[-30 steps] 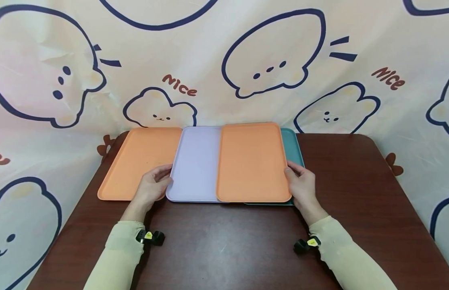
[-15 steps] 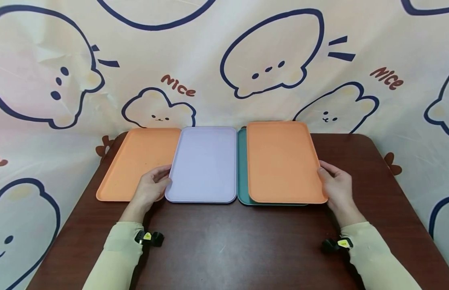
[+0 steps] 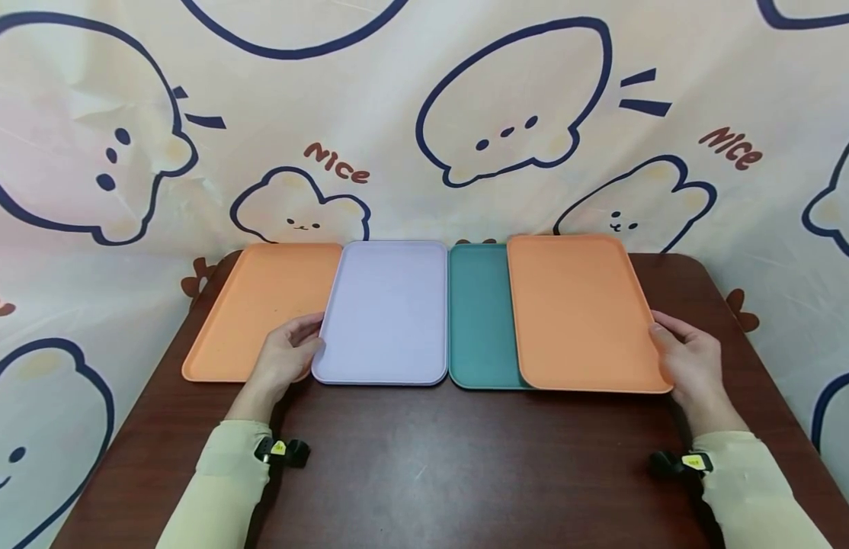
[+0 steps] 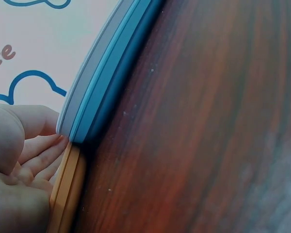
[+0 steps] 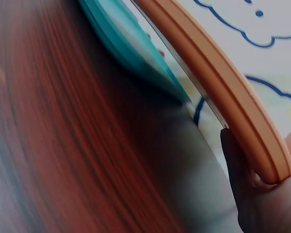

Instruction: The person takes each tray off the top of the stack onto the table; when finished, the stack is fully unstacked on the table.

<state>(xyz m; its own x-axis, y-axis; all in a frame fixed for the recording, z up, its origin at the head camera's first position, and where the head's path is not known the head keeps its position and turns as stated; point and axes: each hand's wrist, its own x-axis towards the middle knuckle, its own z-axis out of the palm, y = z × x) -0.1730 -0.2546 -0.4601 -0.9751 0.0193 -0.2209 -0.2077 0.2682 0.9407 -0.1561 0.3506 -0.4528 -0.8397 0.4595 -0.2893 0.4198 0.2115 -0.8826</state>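
Note:
My right hand [image 3: 695, 362] grips the right edge of an orange tray [image 3: 585, 313], held above the table. Its left part overlaps a teal tray [image 3: 482, 316] from above; in the right wrist view a gap shows between the raised tray's underside and the teal tray [image 5: 131, 43]. My left hand [image 3: 287, 352] touches the left edge of a lavender tray [image 3: 383, 313]. In the left wrist view the fingers [image 4: 41, 158] look fairly straight, tips at that edge, and a blue layer [image 4: 102, 92] shows beneath the lavender rim. A second orange tray [image 3: 260, 305] lies under the left hand.
The dark brown wooden table [image 3: 411, 465] has rounded far corners. A patterned cloth [image 3: 397, 99] with cartoon outlines hangs directly behind it. Each wrist wears a black camera strap.
My right hand has carried the orange tray rightward, from above the lavender tray across the teal one, uncovering the lavender tray and the teal tray's left part. The left hand has stayed put.

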